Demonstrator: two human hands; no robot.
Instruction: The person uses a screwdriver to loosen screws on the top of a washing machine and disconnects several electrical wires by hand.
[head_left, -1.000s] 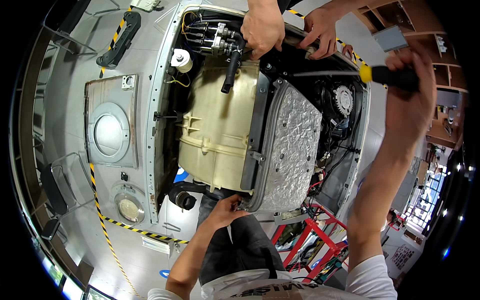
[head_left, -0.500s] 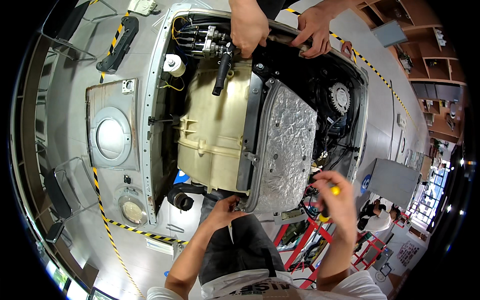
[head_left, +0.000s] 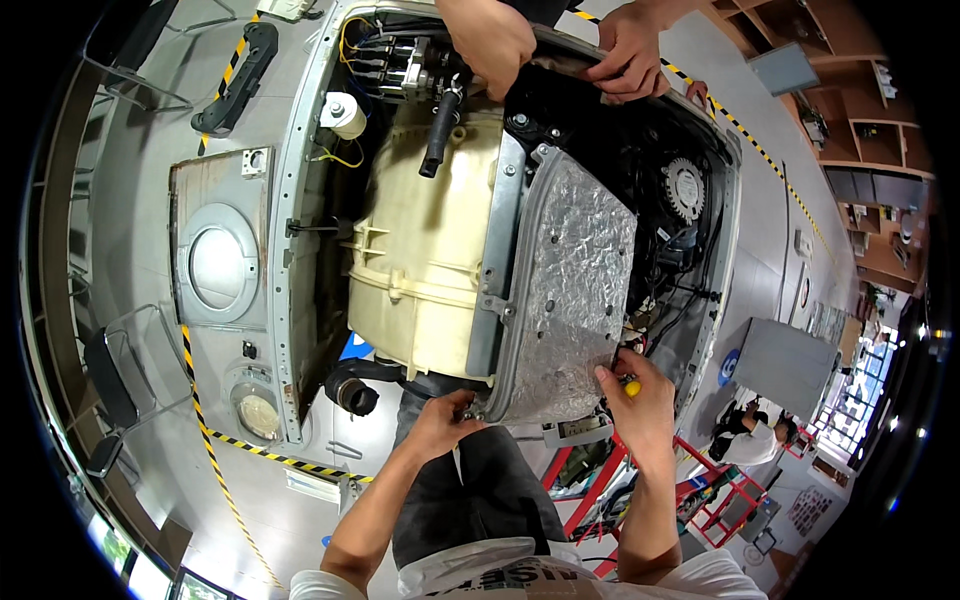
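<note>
One change: your right hand has reached the foil-faced panel, right of the cream drum, seemingly gripping the screwdriver; your left hand pinches the panel's near corner, making contact two-handed.

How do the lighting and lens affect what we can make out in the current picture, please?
In the head view, glare breaks up the foil-covered panel; in the head view, shadow swallows detail inside the cabinet; in the head view, fisheye distortion bows straight edges; in the head view, both the left hand and right hand look reasonably sharp.
</note>
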